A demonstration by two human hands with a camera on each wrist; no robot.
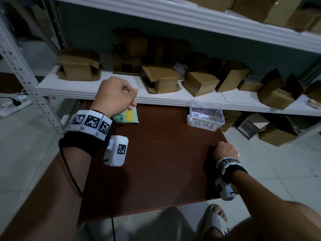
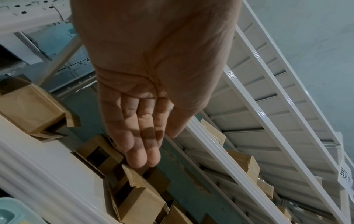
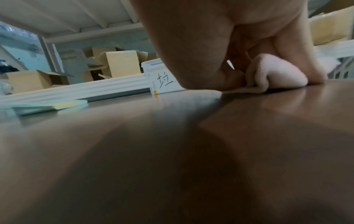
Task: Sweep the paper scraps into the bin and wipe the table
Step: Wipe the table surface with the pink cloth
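Pink cloth (image 3: 275, 75), reddish-brown table (image 1: 156, 162)

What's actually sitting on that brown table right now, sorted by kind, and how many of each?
Clear plastic bin holding paper scraps: 1
Green dustpan with yellow brush: 1
Pale cloth under the right hand: 1
Total: 3
The left hand hovers above, holding nothing.
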